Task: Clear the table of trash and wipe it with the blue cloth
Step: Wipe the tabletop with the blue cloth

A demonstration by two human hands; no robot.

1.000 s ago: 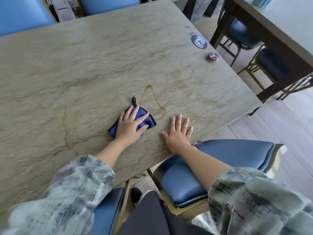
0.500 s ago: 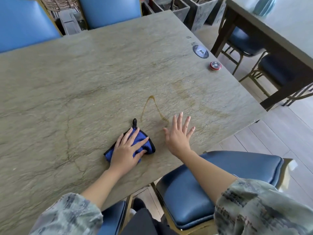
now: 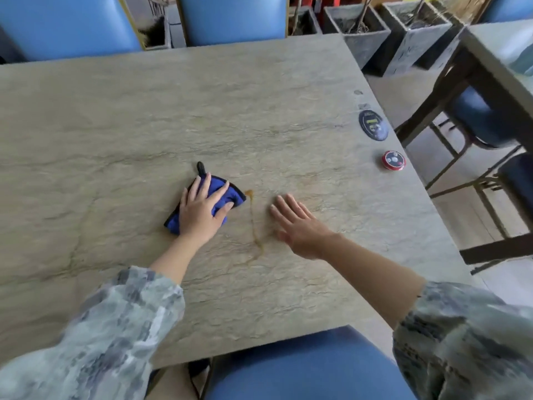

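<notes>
Left hand [image 3: 202,210] presses flat, fingers spread, on the blue cloth [image 3: 223,192] mid-table [image 3: 115,140] (long axis running near-left to far-right, black loop pointing away); right hand [image 3: 300,226] hovers open beside the brown streak [image 3: 255,226].

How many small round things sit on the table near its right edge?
2: a dark flat disc farther back and a red round button nearer the person, both on the table. None look hidden.

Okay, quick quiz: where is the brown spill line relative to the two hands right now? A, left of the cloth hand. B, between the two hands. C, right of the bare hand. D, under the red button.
B: the brown spill line runs between the left hand on the blue cloth and the right hand.
</notes>
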